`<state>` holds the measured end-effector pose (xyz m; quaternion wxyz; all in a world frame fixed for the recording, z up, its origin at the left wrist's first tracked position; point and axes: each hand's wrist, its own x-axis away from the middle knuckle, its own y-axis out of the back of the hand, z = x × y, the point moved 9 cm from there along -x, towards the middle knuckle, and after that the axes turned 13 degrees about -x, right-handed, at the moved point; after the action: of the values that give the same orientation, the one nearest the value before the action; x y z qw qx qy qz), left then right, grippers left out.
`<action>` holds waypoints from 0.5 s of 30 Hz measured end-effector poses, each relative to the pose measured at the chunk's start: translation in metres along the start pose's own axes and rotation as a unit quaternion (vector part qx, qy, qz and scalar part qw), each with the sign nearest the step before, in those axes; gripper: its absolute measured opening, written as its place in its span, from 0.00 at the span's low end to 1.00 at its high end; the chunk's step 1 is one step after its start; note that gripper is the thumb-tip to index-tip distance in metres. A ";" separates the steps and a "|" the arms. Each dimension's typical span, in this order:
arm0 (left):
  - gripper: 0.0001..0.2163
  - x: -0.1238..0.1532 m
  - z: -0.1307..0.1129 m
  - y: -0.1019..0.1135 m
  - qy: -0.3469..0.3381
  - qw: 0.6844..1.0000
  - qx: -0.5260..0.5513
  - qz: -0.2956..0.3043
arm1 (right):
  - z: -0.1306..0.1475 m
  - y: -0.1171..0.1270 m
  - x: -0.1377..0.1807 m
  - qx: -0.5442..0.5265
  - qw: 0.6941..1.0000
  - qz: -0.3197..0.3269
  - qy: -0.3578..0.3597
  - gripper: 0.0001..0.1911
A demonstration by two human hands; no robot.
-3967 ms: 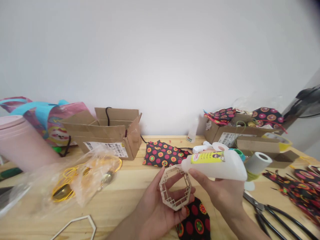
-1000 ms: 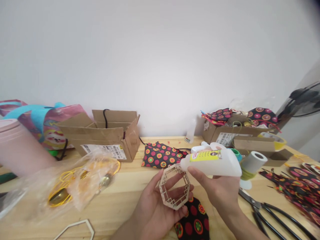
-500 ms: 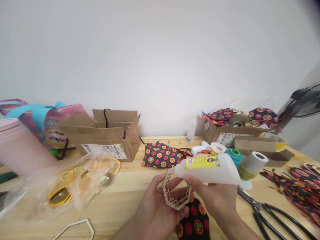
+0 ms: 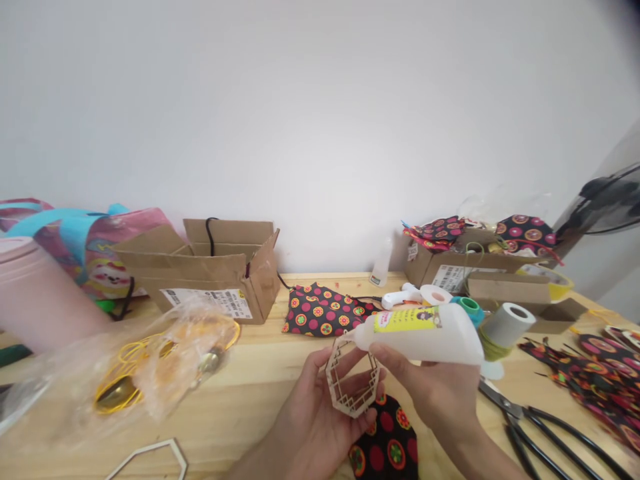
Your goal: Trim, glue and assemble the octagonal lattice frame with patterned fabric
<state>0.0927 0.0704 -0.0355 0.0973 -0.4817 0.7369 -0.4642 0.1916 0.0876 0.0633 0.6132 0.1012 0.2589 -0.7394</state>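
In my left hand (image 4: 314, 417) is an octagonal wooden frame (image 4: 334, 395) with lattice work along its inner edge, its open face turned towards me. My right hand (image 4: 435, 393) is closed around a translucent glue bottle (image 4: 457, 333) with a yellow label. The bottle lies almost level, its nozzle pointing left at the frame's upper rim; whether the tip touches the wood I cannot tell. Below my hands lies a piece of black fabric (image 4: 387, 443) with red and green flower dots. Another dotted fabric piece (image 4: 320, 310) rests flat behind them.
A thin wooden outline (image 4: 173, 445) lies front left, near a clear bag (image 4: 165, 373) with yellow cord. Cardboard boxes (image 4: 210, 273) stand at the back. On the right are scissors (image 4: 513, 408), a thread spool (image 4: 505, 327), a white glue gun (image 4: 400, 297) and more dotted fabric (image 4: 595, 380).
The glue bottle has shifted slightly right along the frame's upper rim, its base dipping a little. The frame has turned slightly in my left hand. Both hands keep their hold.
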 end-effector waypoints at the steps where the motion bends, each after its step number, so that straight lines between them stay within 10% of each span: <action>1: 0.16 0.000 0.000 0.001 0.001 1.000 -0.001 -0.007 | 0.000 0.000 0.000 -0.004 1.000 -0.001 0.001 0.13; 15: 0.16 0.000 0.002 0.001 0.002 1.000 -0.002 0.007 | 0.004 0.000 -0.002 0.001 1.000 -0.006 0.002 0.13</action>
<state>0.0933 0.0697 -0.0374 0.0976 -0.4758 0.7414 -0.4631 0.1929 0.0873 0.0675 0.6083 0.1026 0.2599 -0.7429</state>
